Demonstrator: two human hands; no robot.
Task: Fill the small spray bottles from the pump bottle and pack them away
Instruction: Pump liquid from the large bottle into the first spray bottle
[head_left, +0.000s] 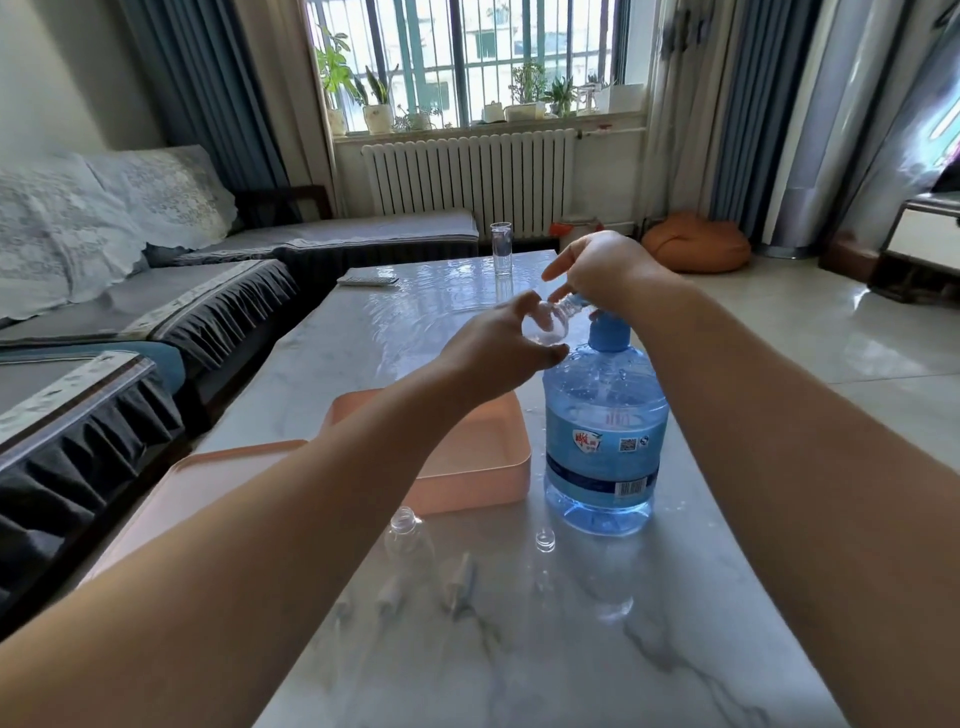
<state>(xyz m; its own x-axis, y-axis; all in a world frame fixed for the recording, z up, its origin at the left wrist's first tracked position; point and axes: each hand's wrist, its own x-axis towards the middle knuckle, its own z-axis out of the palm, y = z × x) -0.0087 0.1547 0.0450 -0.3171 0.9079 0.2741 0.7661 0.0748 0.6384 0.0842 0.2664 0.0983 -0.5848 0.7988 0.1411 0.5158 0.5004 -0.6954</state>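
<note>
**Filling a small bottle at the pump**

Head view: The step in hand looks like filling. The left hand (506, 353) curls round a small clear bottle (545, 325), held tilted with its neck toward the top of the pump bottle (605, 436). The right hand (602, 273) sits over the blue pump cap (608, 332), fingers bent on what seems to be the pump head; the head itself is hidden under the hand, so the exact grip cannot be told. The two hands are close together, just above the pump bottle.

Next, by my judgement, the neck must stay lined up with the spout while the right hand presses, or liquid will spill on the table (571, 649).

The pump bottle is blue, translucent, labelled, and more than half full. In front of it stands an open empty bottle (408, 540), with a small clear cap (545, 539) and blurred spray heads (460, 582) nearby. Left of it, touching or just beside, lies a pink box (483, 467), and nearer, a pink lid (208, 483). Behind it stands a glass (502, 247).
</note>
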